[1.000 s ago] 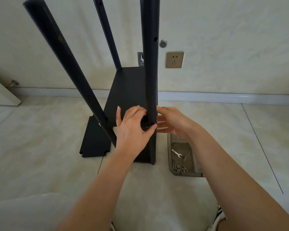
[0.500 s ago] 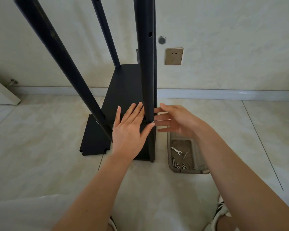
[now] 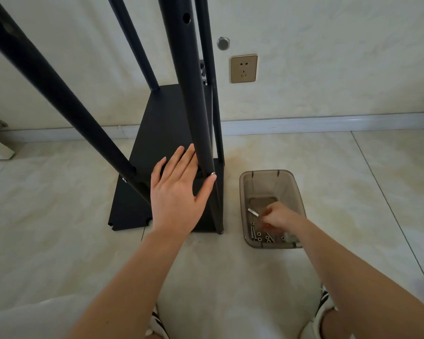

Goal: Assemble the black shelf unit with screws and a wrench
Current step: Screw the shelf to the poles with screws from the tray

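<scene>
**Right hand drops to the parts tray while the left steadies the shelf**

Since half a second ago the right hand [image 3: 275, 216] has left the near post and gone down into the clear plastic tray [image 3: 294, 189], which sits on the floor just to the right of the frame. Its fingers are curled over the small wrench [image 3: 253, 213], whose bright end sticks out to the left of them; whether they already pinch it cannot be told. Loose screws [image 3: 257, 234] lie in the tray's near end, just below that hand.

The left hand [image 3: 175, 194] stays on the black shelf unit [image 3: 167, 133], fingers straight and spread flat against the shelf panel, thumb tip touching the near post [image 3: 194, 99] right beside a silver screw head [image 3: 212, 172]. The unit stands on the tiled floor [image 3: 59, 241] ahead of both hands, its four posts rising out of view, the one left of the left hand [image 3: 47, 86] carrying another screw low down.

Beyond the hands, a wall socket [image 3: 243, 69] sits above the skirting.
</scene>
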